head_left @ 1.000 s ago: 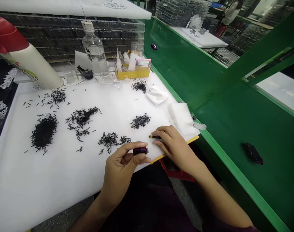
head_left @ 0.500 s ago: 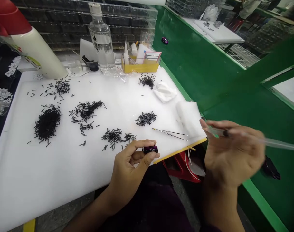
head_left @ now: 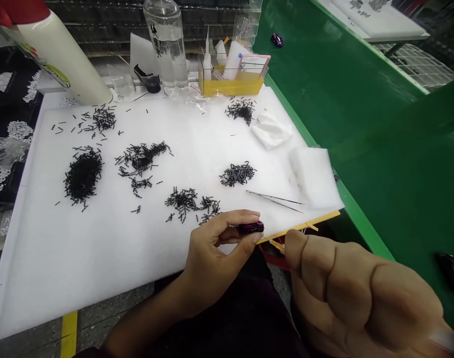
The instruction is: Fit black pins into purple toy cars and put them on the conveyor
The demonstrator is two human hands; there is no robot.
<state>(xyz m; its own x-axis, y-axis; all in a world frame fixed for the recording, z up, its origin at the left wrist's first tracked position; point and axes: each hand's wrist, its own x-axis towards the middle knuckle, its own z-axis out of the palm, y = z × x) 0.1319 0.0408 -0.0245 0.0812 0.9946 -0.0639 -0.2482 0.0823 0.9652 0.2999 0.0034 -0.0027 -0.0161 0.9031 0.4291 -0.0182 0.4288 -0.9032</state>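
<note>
Black characters mark the bottle, the left hand holds a purple piece; I cannot tell for the right hand.

Black Chinese characters mark the clear bottle.

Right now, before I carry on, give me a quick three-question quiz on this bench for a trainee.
1. What does the left hand pinch?
a) a white cloth
b) a dark purple piece
c) a red cap
2. True or false: the tweezers lie on the white board.
3. Fill the gap: the clear-walled box beside the clear bottle has a ____ base.

Key: 1 b; 2 true; 3 yellow.
</note>
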